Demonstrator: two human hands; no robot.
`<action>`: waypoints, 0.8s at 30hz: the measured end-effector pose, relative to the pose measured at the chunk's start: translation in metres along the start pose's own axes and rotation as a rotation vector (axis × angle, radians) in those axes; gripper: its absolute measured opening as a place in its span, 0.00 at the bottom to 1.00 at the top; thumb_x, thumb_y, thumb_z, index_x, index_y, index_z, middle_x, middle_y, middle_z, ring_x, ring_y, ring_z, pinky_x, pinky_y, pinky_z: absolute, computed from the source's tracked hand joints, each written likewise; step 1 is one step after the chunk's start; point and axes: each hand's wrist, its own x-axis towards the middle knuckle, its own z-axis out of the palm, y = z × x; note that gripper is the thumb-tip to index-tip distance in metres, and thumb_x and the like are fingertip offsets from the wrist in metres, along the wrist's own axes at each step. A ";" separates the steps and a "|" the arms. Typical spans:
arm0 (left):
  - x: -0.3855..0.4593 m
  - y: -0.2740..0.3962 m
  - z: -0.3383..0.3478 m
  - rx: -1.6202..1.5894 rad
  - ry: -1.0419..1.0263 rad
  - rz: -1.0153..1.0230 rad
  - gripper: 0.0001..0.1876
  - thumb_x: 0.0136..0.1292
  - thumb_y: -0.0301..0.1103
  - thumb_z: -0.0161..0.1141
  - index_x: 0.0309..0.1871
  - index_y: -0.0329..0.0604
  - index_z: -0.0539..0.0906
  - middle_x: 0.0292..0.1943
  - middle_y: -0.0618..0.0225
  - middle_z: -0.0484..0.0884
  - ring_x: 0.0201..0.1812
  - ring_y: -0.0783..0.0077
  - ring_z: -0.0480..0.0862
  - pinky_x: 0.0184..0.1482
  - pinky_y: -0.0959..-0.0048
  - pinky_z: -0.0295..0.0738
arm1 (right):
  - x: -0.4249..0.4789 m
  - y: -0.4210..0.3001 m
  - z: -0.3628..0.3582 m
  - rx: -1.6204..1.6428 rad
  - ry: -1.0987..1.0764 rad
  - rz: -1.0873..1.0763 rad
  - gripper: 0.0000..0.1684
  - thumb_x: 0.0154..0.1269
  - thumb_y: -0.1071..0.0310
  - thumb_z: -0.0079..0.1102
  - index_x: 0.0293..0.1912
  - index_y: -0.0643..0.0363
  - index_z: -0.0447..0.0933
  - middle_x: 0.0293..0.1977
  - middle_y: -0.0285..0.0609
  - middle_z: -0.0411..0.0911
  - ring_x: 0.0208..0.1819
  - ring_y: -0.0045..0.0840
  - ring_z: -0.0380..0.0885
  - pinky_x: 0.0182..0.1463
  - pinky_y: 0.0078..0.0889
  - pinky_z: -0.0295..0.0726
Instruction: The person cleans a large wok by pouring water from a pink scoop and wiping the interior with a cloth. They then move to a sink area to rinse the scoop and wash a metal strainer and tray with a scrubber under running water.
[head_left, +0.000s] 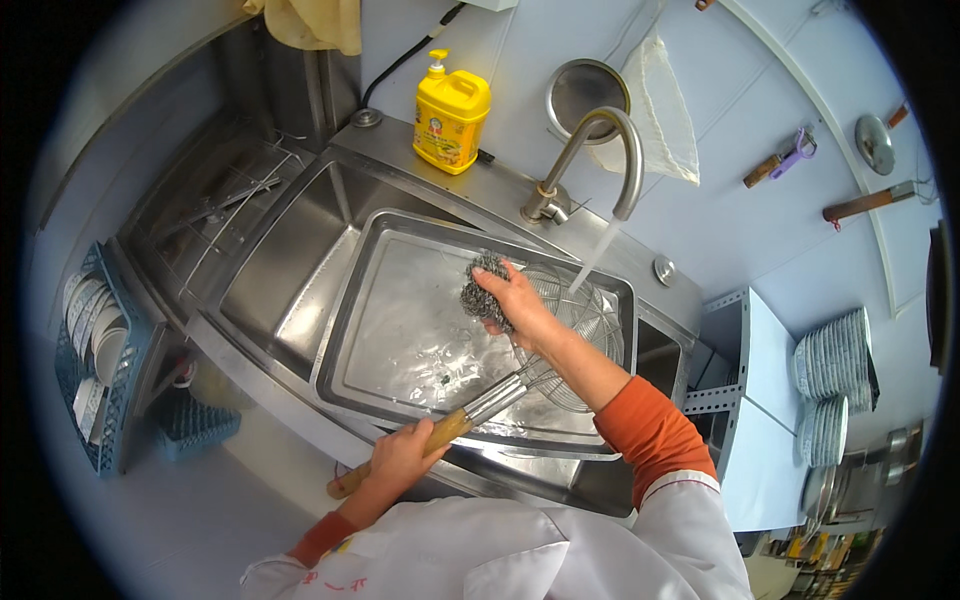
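My left hand (401, 459) is closed round the wooden handle (450, 429) of a wire skimmer. The skimmer's round wire-mesh bowl (592, 330) lies over the right part of a large metal tray (405, 300) that holds some water. In my right hand (517, 300) is a steel wool scrubber (484, 289), held above the tray beside the mesh; my right forearm crosses over the bowl. Water runs from the curved faucet (634, 165) onto the mesh. The tray rests across a stainless steel sink (300, 277).
A yellow pump bottle (452, 112) stands on the ledge behind the sink. A round strainer (589, 97) and a cloth bag (664, 112) hang on the wall. Stacked bowls (832, 352) stand at the right; a blue basket (112, 375) with dishes is at the left.
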 end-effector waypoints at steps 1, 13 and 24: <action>0.000 0.000 0.001 -0.001 0.003 -0.002 0.21 0.59 0.52 0.63 0.41 0.47 0.72 0.27 0.59 0.81 0.28 0.51 0.83 0.29 0.55 0.77 | 0.002 -0.003 -0.001 -0.021 0.015 0.031 0.15 0.67 0.59 0.58 0.47 0.54 0.67 0.31 0.33 0.75 0.26 0.16 0.74 0.19 0.17 0.69; 0.000 0.002 0.005 0.009 0.003 -0.015 0.20 0.58 0.53 0.63 0.40 0.47 0.72 0.27 0.60 0.81 0.28 0.51 0.84 0.29 0.55 0.78 | -0.023 0.116 0.098 -0.364 -0.318 -0.132 0.22 0.60 0.62 0.62 0.51 0.64 0.75 0.33 0.46 0.81 0.33 0.32 0.80 0.42 0.31 0.79; 0.001 0.006 0.005 0.018 -0.030 -0.049 0.19 0.58 0.51 0.64 0.37 0.48 0.72 0.27 0.63 0.80 0.28 0.54 0.83 0.30 0.56 0.77 | -0.058 0.012 -0.068 -1.418 -0.151 -0.920 0.28 0.45 0.69 0.68 0.50 0.54 0.75 0.50 0.49 0.72 0.53 0.43 0.73 0.54 0.40 0.75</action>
